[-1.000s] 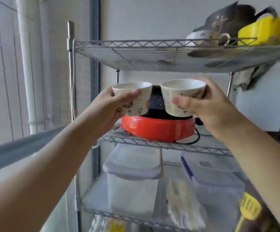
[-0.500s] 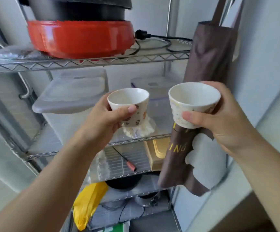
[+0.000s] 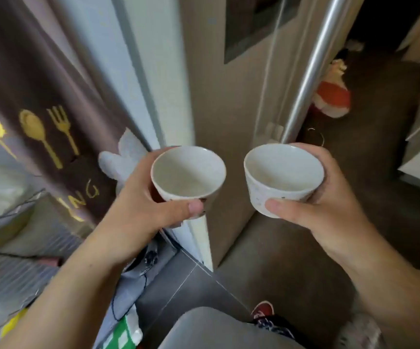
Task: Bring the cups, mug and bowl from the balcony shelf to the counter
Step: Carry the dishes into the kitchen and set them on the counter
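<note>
I hold two small white cups with speckled patterns, both upright and empty. My left hand grips the left cup from the side, thumb across its front. My right hand grips the right cup the same way. The cups are level with each other, a short gap apart, in front of a doorway. The mug, the bowl and the counter are out of view.
A brown apron with yellow cutlery prints hangs at left beside the wire shelf. A white door frame and a door with a steel bar handle stand ahead. Dark floor lies beyond; my foot is below.
I have turned right, away from the shelf, toward the doorway. Both cups stay in my hands, and I now look down into them.
</note>
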Motion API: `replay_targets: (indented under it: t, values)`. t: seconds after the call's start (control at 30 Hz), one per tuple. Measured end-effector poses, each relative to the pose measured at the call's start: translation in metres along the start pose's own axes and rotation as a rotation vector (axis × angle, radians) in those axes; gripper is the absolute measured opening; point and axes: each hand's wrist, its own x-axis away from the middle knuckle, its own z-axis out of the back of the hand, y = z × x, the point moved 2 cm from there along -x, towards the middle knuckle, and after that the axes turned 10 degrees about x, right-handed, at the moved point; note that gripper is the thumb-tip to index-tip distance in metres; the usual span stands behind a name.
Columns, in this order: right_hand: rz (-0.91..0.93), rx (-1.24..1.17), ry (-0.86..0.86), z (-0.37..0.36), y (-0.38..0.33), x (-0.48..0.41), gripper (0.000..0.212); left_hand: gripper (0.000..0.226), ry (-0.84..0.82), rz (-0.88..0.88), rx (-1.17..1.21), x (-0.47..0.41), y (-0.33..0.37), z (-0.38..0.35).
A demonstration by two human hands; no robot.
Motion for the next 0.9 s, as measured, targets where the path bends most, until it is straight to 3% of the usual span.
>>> replay_targets:
  t: [0.17,0.43,0.67,0.9]
  values:
    - [-0.124,0.105,0.184,0.088,0.037,0.019,0.079,0.076,-0.174,0.057,-0.003,-0.058,-0.032,-0.088]
    - [-0.264,0.194,0.38,0.191,0.11,0.043,0.081,0.087,-0.288,0.172,0.057,-0.143,-0.088,-0.199]
    - [-0.378,0.245,0.511,0.243,0.157,0.049,0.084,0.074,-0.333,0.225,-0.066,-0.193,-0.125,-0.249]
    - [-0.444,0.263,0.63,0.304,0.197,-0.005,0.081,0.068,-0.412,0.288,-0.206,-0.254,-0.165,-0.285]
